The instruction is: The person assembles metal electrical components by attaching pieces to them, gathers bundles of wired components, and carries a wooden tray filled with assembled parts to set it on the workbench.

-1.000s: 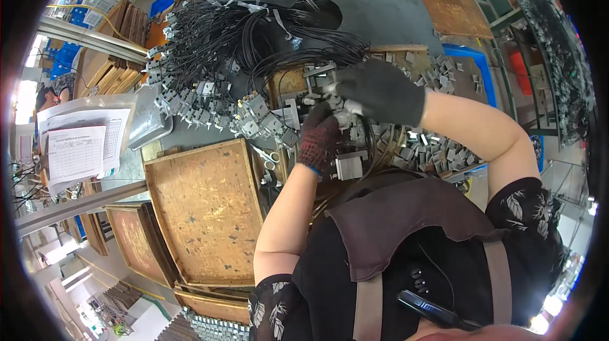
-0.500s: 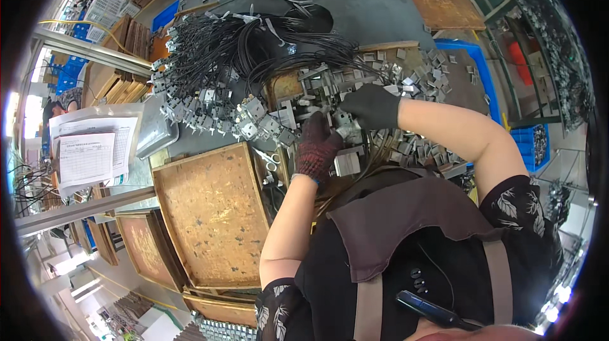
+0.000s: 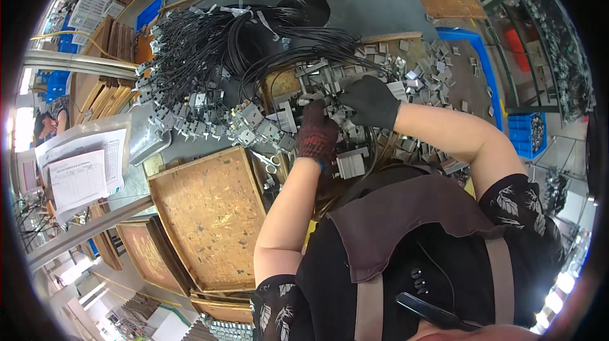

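Observation:
My left hand [image 3: 318, 130], in a dark red and black knit glove, reaches up to a small metal fixture [image 3: 313, 78] at the bench's middle. Its fingers are bent together against the fixture's near parts, and whatever they grip is hidden. Close on the right, my right hand [image 3: 372, 104] in a dark grey glove has its fingers curled down toward the same spot. A small metal piece [image 3: 343, 116] shows beside its fingertips; I cannot make out what the fingers hold. Black cables [image 3: 238, 39] with metal box-shaped ends [image 3: 254, 120] lie bundled left of and beyond my hands.
Loose metal pieces [image 3: 425, 78] are scattered right of my right hand. Scissors [image 3: 269, 162] lie left of my left wrist, by a worn wooden tray [image 3: 206, 217]. Papers in a clear sleeve [image 3: 85, 166] hang at the left. A blue bin [image 3: 528, 133] stands at the right.
My left hand has shifted slightly down, its fingers now nearer the fixture's lever-like parts. My right hand stays almost in place. The whole view has tilted a little.

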### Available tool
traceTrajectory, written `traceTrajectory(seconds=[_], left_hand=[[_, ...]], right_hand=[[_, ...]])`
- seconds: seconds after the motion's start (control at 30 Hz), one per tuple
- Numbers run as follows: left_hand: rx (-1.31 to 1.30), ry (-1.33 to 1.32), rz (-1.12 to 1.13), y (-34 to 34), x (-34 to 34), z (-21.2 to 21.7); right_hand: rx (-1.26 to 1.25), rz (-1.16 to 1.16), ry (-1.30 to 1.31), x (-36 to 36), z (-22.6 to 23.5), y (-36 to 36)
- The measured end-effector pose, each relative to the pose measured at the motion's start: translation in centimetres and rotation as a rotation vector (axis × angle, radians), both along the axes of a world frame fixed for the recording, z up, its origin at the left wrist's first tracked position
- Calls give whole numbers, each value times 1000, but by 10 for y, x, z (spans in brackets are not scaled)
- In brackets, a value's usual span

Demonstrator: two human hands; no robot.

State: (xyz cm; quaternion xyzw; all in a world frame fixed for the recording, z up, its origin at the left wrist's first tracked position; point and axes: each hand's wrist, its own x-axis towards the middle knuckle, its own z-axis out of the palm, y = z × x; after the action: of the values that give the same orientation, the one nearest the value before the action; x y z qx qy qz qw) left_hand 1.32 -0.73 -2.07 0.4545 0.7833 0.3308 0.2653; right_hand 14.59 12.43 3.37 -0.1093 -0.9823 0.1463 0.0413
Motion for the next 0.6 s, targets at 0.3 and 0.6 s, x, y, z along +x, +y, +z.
traceTrajectory(seconds=[0.3, 0.6], left_hand=[[-64, -119, 0, -2, -6, 18], [109, -247, 298, -106, 23, 97]], right_hand=[[19, -6, 130, 8, -5, -1], [-349, -499, 227, 78, -9, 81]])
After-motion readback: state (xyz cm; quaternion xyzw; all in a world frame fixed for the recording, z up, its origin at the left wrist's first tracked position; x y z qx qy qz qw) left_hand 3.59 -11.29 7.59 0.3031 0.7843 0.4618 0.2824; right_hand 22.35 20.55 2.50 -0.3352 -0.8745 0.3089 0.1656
